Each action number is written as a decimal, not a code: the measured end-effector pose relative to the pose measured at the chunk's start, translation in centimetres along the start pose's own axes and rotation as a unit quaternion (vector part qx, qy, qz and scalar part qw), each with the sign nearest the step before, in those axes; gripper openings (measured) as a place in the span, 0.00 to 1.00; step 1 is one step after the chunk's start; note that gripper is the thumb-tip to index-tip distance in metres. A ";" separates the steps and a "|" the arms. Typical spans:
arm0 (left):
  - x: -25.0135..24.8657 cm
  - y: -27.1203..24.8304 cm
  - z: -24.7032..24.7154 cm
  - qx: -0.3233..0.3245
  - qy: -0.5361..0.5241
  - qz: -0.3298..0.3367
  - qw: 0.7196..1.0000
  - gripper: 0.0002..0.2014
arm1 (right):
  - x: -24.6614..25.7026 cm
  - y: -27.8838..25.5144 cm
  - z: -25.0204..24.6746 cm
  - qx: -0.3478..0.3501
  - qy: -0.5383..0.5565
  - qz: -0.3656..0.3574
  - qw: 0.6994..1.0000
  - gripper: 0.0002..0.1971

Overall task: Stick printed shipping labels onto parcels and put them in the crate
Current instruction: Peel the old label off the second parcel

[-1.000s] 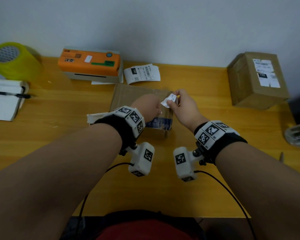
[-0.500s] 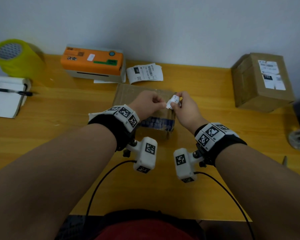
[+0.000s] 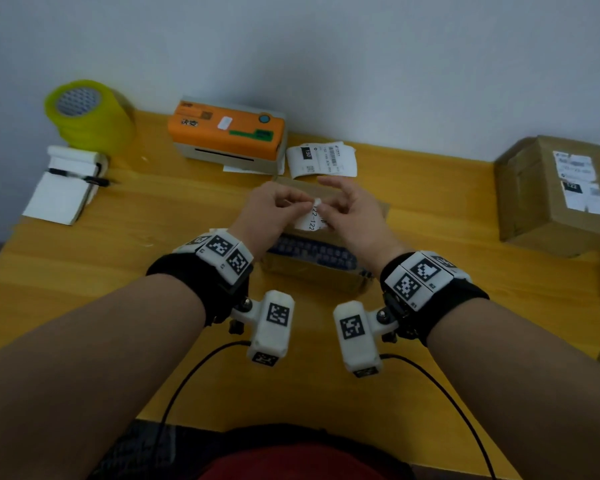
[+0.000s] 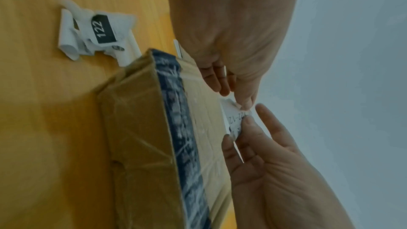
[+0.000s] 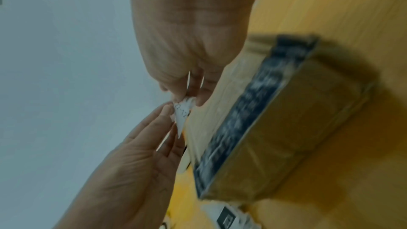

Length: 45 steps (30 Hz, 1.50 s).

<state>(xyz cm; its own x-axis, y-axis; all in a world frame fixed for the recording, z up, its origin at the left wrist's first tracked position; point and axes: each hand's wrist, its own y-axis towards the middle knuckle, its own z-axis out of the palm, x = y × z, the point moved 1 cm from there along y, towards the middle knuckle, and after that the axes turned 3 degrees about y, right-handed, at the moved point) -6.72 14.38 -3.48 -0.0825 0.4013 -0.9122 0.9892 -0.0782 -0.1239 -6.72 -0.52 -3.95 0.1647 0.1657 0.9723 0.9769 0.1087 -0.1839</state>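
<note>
Two hands meet over a flat cardboard parcel [image 3: 321,268] that lies on the wooden worktop [image 3: 118,258] a little behind its middle, a band of dark blue printed tape running along the parcel's near edge. Between them is a small white shipping label [image 3: 310,220] with "122-122" printed on it. The left hand [image 3: 274,211] pinches the label's upper corner between thumb and fingertip; the right hand [image 3: 352,211] pinches its other side with thumb and forefinger, the remaining fingers spread loosely. In the wrist views the label stands up off the parcel's top face, though blur makes it hard to tell whether any edge touches the cardboard.

Just beside the parcel's left end lies a crumpled scrap of white paper [image 4: 97,32] bearing a black block marked "122". Along the back edge sits an orange and white label printer [image 3: 227,136], with a curled printed label [image 3: 321,160] next to it on the right. At the back left corner stands a stack of yellow tape rolls [image 3: 89,116], and near it a white notepad [image 3: 61,192] with a black pen [image 3: 78,176] across it. By the right edge stands a taller cardboard box [image 3: 551,192] with a label already stuck on top.
</note>
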 end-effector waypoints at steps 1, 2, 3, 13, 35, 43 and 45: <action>0.2 -0.2 -0.7 -0.015 -0.005 -0.005 1.000 0.04 | 0.3 0.1 0.8 0.007 0.030 0.005 1.000 0.16; 0.5 -0.5 -1.4 -0.028 -0.011 -0.011 0.999 0.05 | 0.6 0.2 1.6 0.014 0.050 0.010 0.999 0.15; 0.8 -0.7 -2.1 -0.038 -0.013 -0.015 0.999 0.05 | 0.8 0.3 2.3 0.024 0.063 0.016 0.998 0.14; 3.4 -2.2 -8.1 -0.013 0.103 -0.017 0.994 0.09 | 1.0 1.9 8.8 0.089 -0.046 -0.005 0.995 0.07; 10.6 2.0 -6.0 0.063 0.366 -0.159 0.915 0.08 | -1.9 4.5 5.8 0.000 -0.366 -0.096 0.926 0.04; 9.0 3.4 -6.8 0.114 0.406 -0.154 0.894 0.14 | -1.6 5.0 4.1 -0.044 -0.371 -0.125 0.919 0.07; 7.6 3.4 -7.2 0.084 0.382 -0.112 0.914 0.15 | -1.3 5.2 3.2 -0.055 -0.370 -0.121 0.920 0.08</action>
<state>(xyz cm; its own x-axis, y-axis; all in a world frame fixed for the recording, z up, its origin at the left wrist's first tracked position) -3.12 23.77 -8.06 -0.1089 0.9391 -0.3260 0.9202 -0.0288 -0.3904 -2.25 2.98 -6.66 -0.1566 0.7758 0.6112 0.9874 0.1367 0.0793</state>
